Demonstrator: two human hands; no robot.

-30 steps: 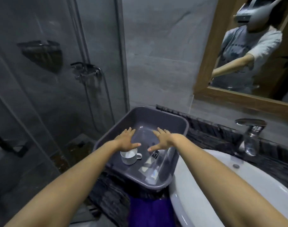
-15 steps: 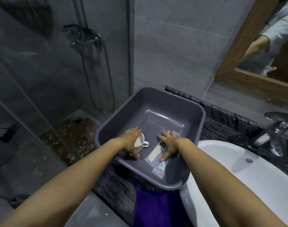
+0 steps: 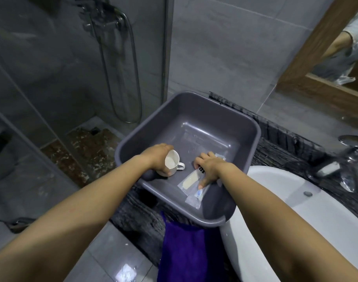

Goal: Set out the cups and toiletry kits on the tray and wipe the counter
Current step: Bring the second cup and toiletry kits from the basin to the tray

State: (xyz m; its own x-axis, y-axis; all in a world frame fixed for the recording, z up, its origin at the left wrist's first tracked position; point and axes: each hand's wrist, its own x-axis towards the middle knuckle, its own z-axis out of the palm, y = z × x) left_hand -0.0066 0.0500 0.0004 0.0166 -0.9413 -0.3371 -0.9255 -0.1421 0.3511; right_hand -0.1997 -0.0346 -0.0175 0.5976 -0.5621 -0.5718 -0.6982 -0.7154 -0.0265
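Note:
A grey plastic tub sits on the dark counter beside the sink. Inside it, my left hand grips a small white cup, tilted with its mouth towards me and its handle to the right. My right hand presses down on clear-wrapped toiletry kits lying along the tub's near right floor. One packet sticks out below my thumb; another shows past my fingers. My fingers close around the top packet.
A purple cloth hangs over the counter's front edge below the tub. The white sink basin and chrome tap lie to the right. A glass shower screen stands left, and a wood-framed mirror hangs at the upper right.
Both hands dropped into the tub: the left closed round the cup and tipped it, the right settled on the kits. The view tilted further down.

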